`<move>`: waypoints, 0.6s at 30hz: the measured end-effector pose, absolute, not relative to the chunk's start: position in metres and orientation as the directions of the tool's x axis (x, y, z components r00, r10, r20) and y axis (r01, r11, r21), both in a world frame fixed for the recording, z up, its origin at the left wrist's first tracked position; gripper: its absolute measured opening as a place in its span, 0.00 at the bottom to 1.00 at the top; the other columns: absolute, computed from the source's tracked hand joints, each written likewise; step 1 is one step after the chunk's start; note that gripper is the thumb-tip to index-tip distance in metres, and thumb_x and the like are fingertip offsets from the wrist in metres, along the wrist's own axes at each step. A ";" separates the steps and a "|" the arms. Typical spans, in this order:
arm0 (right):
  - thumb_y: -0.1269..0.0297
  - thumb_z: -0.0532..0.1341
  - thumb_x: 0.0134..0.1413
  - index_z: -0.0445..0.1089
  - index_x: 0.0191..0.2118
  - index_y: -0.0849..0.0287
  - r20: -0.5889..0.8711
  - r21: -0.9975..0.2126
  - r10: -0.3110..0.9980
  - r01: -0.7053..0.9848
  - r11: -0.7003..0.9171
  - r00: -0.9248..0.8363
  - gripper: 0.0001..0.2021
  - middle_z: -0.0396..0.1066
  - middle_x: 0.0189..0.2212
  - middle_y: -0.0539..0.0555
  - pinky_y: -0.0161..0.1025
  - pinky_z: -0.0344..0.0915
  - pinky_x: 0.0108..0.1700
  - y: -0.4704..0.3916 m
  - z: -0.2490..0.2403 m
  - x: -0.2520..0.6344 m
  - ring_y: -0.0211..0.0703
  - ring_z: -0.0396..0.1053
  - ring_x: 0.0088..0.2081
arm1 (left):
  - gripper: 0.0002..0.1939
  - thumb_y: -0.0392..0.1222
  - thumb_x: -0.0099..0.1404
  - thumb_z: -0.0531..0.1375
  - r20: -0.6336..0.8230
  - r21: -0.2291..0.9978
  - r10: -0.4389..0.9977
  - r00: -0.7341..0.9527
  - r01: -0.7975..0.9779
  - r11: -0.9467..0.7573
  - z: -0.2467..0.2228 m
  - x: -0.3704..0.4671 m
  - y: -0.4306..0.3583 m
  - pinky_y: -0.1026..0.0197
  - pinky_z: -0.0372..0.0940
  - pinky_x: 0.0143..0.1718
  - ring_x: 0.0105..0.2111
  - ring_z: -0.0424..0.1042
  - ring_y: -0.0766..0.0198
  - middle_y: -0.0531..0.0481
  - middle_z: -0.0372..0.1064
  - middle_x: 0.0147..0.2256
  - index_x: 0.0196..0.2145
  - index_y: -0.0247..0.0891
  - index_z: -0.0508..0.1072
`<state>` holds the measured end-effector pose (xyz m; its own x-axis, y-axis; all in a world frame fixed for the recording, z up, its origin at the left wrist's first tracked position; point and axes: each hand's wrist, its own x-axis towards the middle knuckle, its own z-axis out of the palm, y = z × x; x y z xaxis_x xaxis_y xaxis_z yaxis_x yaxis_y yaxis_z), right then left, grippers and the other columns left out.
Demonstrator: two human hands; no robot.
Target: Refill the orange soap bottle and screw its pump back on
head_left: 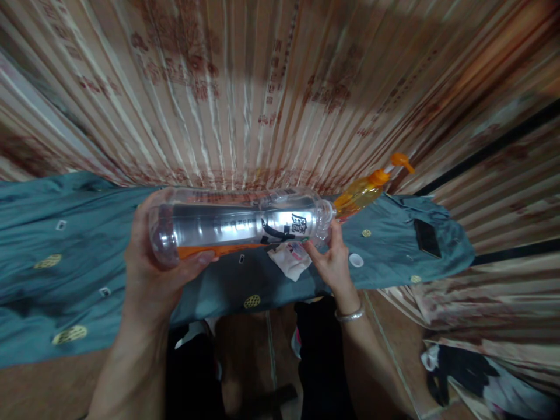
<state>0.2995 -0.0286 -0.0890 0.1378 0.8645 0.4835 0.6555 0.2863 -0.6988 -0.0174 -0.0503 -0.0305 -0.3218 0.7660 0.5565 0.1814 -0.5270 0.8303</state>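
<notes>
A large clear plastic bottle (219, 224), with a silver, black and orange label, lies sideways in the air above the cloth. Around its base at the left, my left hand (160, 271) is wrapped with the thumb along the near side. My right hand (330, 256) grips the neck end, thumb below and fingers partly hidden by the bottle. Just beyond the mouth stands a pump bottle (359, 195) of yellow liquid with an orange pump head; whether the two touch, I cannot tell. A round white cap (356, 260) lies right of my right hand.
A teal patterned cloth (219, 300) covers the long surface. On it are a white tissue-like packet (291, 262) and, farther right, a dark phone (427, 238). Pleated curtains (245, 87) hang close behind. Clothing or bags (485, 379) lie at the lower right.
</notes>
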 end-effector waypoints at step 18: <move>0.45 0.68 0.63 0.61 0.72 0.56 0.515 -0.668 0.849 0.675 0.312 0.118 0.38 0.77 0.62 0.66 0.59 0.79 0.58 -0.027 -0.091 0.300 0.61 0.80 0.57 | 0.49 0.64 0.45 0.81 0.551 0.834 0.772 -0.316 0.172 -0.525 -0.027 -0.016 -0.051 0.33 0.69 0.68 0.60 0.76 0.40 0.46 0.77 0.59 0.63 0.54 0.77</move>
<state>0.3002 -0.0269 -0.0913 0.1182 0.8488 0.5153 0.6755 0.3116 -0.6683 -0.0157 -0.0508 -0.0266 -0.3164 0.7721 0.5511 0.1723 -0.5245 0.8338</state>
